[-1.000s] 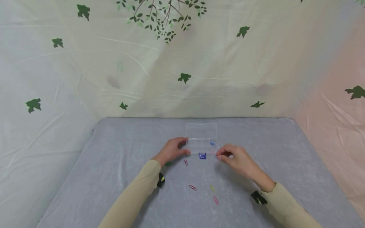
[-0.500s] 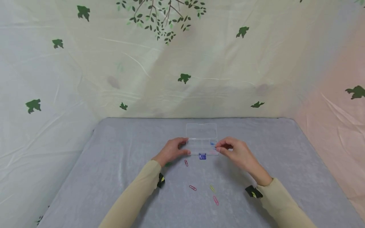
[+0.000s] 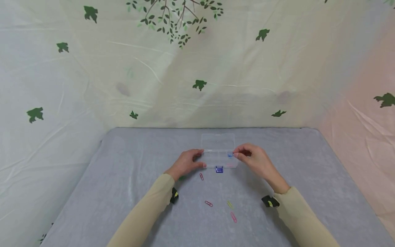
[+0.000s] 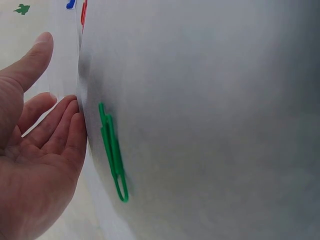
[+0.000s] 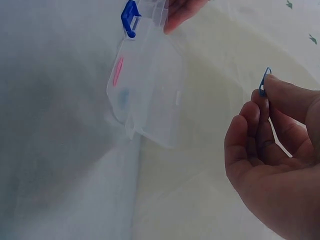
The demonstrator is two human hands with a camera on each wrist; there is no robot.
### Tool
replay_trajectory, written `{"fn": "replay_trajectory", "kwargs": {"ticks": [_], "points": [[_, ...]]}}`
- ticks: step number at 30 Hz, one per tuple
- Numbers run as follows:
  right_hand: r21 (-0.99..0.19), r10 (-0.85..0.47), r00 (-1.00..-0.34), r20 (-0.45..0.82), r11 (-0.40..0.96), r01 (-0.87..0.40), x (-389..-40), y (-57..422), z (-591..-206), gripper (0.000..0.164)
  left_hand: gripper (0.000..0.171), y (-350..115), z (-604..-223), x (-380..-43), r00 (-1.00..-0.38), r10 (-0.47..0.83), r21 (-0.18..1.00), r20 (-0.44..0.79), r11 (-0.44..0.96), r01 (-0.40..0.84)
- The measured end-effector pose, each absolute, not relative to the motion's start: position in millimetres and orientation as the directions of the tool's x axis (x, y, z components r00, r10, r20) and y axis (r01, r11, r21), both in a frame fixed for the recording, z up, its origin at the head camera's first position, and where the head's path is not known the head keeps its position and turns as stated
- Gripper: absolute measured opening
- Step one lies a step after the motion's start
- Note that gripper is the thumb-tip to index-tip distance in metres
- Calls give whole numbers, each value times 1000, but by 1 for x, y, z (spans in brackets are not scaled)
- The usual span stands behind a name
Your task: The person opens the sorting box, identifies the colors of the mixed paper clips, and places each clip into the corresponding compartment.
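A clear plastic compartment box lies on the grey cloth, lid swung back and blue latch facing me. My left hand grips its left end, thumb at the front corner and fingers at the back. Between thumb and fingertip, my right hand pinches a blue paper clip above the back right compartment. Something blue shows in that compartment; the hand partly hides it. A pink paper clip lies in the front right compartment.
On the cloth in front of the box lie two red paper clips, a yellow paper clip and a pink one. A green paper clip lies beneath the left wrist. A pale, leaf-patterned curtain rises behind the table.
My right hand has carried the blue paper clip from the box's front right corner back to above the rear right compartment. The left hand has stayed put.
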State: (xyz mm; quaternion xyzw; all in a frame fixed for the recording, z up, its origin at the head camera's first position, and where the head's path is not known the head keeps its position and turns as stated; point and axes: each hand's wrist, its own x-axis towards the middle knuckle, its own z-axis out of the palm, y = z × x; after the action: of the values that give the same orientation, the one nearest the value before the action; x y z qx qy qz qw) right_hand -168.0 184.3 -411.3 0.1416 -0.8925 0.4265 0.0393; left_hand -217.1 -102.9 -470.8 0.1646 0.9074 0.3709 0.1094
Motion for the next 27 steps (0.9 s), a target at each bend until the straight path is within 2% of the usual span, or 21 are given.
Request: {"fn": "replay_trajectory", "kwargs": {"ticks": [27], "points": [[-746, -181, -976, 122, 632, -210, -206, 183, -426, 13, 67, -102, -471, -217, -920, 386, 705, -74, 672, 225]]}}
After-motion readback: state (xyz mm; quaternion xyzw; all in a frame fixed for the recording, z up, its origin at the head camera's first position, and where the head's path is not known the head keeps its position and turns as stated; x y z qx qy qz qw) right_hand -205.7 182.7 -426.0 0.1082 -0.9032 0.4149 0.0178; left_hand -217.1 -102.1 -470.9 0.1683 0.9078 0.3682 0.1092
